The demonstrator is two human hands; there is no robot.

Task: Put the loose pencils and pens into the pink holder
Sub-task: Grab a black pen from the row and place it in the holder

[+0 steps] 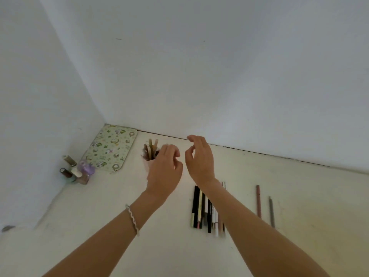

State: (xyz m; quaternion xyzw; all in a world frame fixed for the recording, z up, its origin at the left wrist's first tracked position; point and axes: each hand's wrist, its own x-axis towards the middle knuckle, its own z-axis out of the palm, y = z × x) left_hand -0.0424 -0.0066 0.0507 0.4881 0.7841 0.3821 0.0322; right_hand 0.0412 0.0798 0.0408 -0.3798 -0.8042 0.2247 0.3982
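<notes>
Both hands hover above the tabletop (99, 196) near the back wall, and as far as I can see neither carries anything. Sweeping from the left, a cluster of small nail polish bottles (76, 172) stands in the corner, with a green patterned board (110, 150) lying flat just beside it. Next comes the pink holder (146, 165), upright and already stocked with several pencils and pens (151, 150) that poke above its rim. The left hand (164, 170) hangs in front of it and hides much of its side, fingers loosely curled around nothing I can make out; whether it touches the holder I cannot tell. The right hand (199, 159) floats just beside the left, relaxed, thumb and forefinger bent toward each other with only air between. Under the right wrist a tight row of loose pens (201, 210) lies on the tabletop, and further right a brownish-pink pen (258, 200) and a grey pencil (271, 211) lie apart from it. I judge the job partly done: some are in, while the row and the two strays have yet to go.
</notes>
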